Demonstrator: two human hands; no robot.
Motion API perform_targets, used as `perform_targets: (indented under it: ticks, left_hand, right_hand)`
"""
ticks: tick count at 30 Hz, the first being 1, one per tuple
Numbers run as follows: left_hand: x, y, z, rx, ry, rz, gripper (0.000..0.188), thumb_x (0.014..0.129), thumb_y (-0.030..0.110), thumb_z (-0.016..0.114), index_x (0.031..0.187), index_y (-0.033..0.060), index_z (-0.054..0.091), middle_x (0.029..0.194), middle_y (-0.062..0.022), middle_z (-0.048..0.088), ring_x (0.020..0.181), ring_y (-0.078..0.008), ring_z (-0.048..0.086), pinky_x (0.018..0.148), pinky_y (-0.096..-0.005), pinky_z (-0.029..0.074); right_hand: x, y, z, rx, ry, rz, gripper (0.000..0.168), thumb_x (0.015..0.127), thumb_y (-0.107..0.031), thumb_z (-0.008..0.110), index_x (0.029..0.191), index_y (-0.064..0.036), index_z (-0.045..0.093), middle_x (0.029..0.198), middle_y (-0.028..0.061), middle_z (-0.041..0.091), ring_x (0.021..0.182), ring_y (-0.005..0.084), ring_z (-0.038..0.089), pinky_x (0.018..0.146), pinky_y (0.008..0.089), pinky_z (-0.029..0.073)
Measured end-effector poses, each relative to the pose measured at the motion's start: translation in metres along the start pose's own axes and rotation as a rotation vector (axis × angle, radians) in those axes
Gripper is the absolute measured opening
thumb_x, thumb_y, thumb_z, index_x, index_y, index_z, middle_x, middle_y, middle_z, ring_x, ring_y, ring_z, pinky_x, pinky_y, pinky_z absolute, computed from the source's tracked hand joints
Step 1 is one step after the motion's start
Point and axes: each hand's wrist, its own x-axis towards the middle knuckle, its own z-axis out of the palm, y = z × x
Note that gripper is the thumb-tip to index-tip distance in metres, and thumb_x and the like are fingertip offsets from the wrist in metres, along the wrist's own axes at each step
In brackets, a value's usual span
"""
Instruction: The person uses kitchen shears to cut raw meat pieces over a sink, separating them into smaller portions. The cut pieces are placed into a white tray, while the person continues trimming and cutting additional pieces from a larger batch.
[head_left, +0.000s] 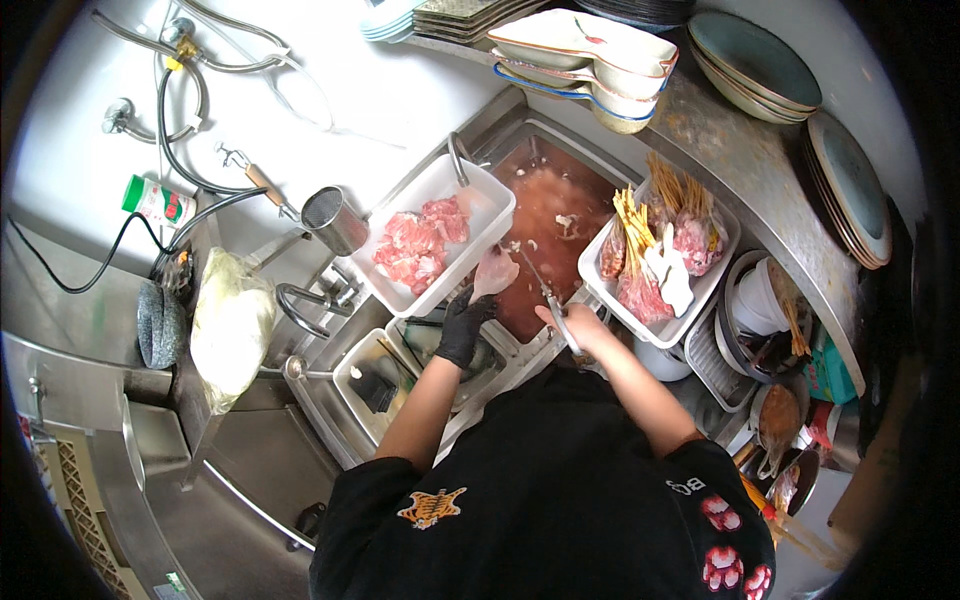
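Observation:
My left hand, in a black glove, grips a pale pink piece of raw meat over the sink. In my bare right hand is a grey-handled cutting tool, its slim blade end pointing at the meat; whether it is scissors or a knife is unclear. Reddish water fills the basin, with pale scraps floating in it. Left of it, a white plastic tub holds several raw meat pieces. A second white tub on the right contains bagged meat skewers and a white glove.
Curved metal taps and a perforated steel cylinder stand left. Below them, a clear container sits in another basin. A metal shelf with stacked dishes overhangs the right side. A full plastic bag rests at far left.

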Motion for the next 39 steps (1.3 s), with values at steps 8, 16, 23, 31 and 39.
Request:
perform_targets:
  ticks: [8,16,23,31,39]
  left_hand:
    - [0.002,0.016,-0.002,-0.258,-0.265,0.131,0.049,0.088,0.006,0.063,0.133,0.0077,0.045,0.113,-0.0099,0.058,0.097,-0.023,0.06,0.086,-0.0381,0.051]
    - [-0.022,0.073,0.037,-0.436,-0.267,0.037,0.058,0.091,0.05,0.058,0.131,0.0096,0.046,0.106,-0.0083,0.059,0.089,-0.0236,0.059,0.074,-0.0367,0.05]
    - [-0.008,0.077,0.051,-0.342,-0.034,-0.03,0.057,0.095,0.065,0.041,0.112,0.0127,0.058,0.077,-0.001,0.058,0.064,-0.0158,0.055,0.054,-0.0282,0.042]
    - [0.038,0.038,0.043,0.11,0.073,0.333,0.044,0.099,0.056,0.042,0.104,0.015,0.059,0.073,0.0002,0.056,0.059,-0.0155,0.053,0.05,-0.0269,0.04]
    - [0.017,0.04,0.036,-0.462,-0.067,-0.129,0.046,0.097,0.06,0.042,0.104,0.0178,0.058,0.072,0.0017,0.056,0.056,-0.0141,0.052,0.047,-0.0285,0.04]
  right_hand:
    - [-0.026,-0.03,-0.014,0.042,0.169,-0.108,0.06,0.085,-0.054,0.064,0.101,0.004,0.06,0.096,0.0311,0.065,0.101,0.0454,0.062,0.084,0.0471,0.05]
    - [-0.059,-0.067,-0.033,0.03,0.337,-0.507,0.047,0.079,-0.035,0.076,0.092,0.003,0.053,0.088,0.0231,0.057,0.083,0.0442,0.062,0.073,0.0476,0.051]
    - [-0.07,-0.077,-0.028,-0.122,0.412,-0.534,0.056,0.076,-0.041,0.077,0.095,0.004,0.051,0.092,0.0229,0.058,0.086,0.0431,0.063,0.076,0.0468,0.051]
    - [-0.065,-0.083,-0.029,-0.164,0.312,-0.37,0.054,0.082,-0.047,0.071,0.086,0.006,0.058,0.084,0.026,0.063,0.082,0.0425,0.066,0.073,0.0471,0.052]
    - [-0.05,-0.066,-0.024,0.144,0.041,-0.117,0.055,0.084,-0.049,0.069,0.085,0.006,0.06,0.085,0.0274,0.066,0.087,0.0432,0.065,0.077,0.0457,0.05]
